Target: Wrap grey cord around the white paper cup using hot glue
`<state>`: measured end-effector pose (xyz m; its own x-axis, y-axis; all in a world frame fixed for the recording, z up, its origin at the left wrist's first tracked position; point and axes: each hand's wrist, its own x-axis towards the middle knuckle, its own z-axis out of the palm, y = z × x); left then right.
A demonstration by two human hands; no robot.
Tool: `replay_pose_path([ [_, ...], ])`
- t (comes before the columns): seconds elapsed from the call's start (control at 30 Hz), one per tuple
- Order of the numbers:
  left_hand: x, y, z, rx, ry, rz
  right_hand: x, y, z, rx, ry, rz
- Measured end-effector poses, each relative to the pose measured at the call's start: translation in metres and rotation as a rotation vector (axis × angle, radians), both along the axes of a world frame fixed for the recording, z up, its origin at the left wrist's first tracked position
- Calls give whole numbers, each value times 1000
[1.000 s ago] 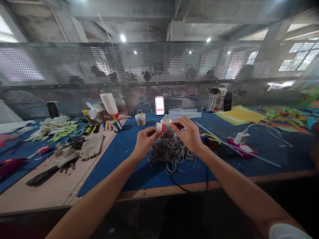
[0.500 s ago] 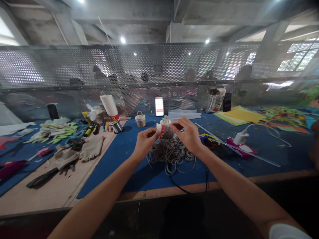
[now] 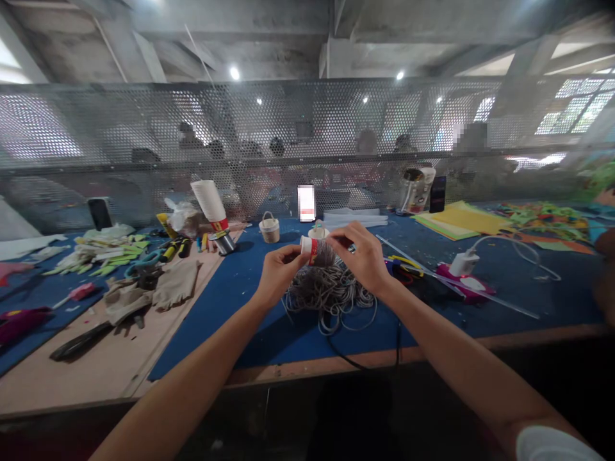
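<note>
Both my hands are raised over the blue mat (image 3: 240, 307) at the table's middle. My left hand (image 3: 277, 273) pinches the end of a small white paper cup with a red band (image 3: 310, 247), held on its side. My right hand (image 3: 363, 257) is closed on the cup's other end, where grey cord wraps around it. A loose heap of the same grey cord (image 3: 331, 291) lies on the mat right under my hands. A second small cup (image 3: 319, 232) stands just behind them.
A stack of paper cups (image 3: 210, 203), a tiny basket (image 3: 269, 227), gloves (image 3: 158, 289), pliers and green scraps (image 3: 103, 256) lie to the left. A pink glue gun (image 3: 464, 278), a white charger, yellow sheets (image 3: 461, 221) and colourful cutouts sit at right. A perforated metal screen (image 3: 307, 134) closes the back; people sit beyond it.
</note>
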<state>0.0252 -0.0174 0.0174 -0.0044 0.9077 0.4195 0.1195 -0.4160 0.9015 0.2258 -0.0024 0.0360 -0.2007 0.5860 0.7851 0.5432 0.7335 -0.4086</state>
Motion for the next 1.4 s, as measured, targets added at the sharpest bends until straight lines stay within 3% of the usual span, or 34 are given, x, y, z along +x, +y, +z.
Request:
replay_pose_path([
  [0.87,1,-4,1,-10,53,-98,2,9,0,69,29,3],
  [1.4,-1,-5,1,-1,68,-146,4,13,-1,9,28,-28],
])
